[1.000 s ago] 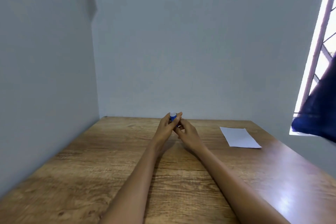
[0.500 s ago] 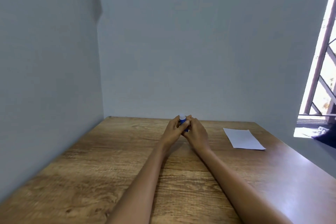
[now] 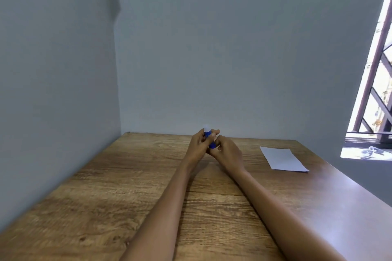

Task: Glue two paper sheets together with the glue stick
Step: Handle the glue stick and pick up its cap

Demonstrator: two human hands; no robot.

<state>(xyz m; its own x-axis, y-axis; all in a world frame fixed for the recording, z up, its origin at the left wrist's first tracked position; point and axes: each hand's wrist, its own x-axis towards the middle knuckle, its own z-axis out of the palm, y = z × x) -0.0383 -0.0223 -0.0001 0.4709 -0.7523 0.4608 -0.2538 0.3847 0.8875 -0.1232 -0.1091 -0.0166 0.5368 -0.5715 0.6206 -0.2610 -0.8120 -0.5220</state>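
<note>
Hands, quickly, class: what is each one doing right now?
Left hand: closed around the glue stick, holding it upright.
Right hand: closed on the glue stick's lower end.

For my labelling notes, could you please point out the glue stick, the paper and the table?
glue stick (image 3: 207,133): head view, blue body just under its white end.
paper (image 3: 283,158): head view, middle of the sheet.
table (image 3: 118,186): head view, bare wood at left.

Bare room corner: wooden table (image 3: 127,186), plain grey walls (image 3: 233,48), barred window (image 3: 375,82).
</note>
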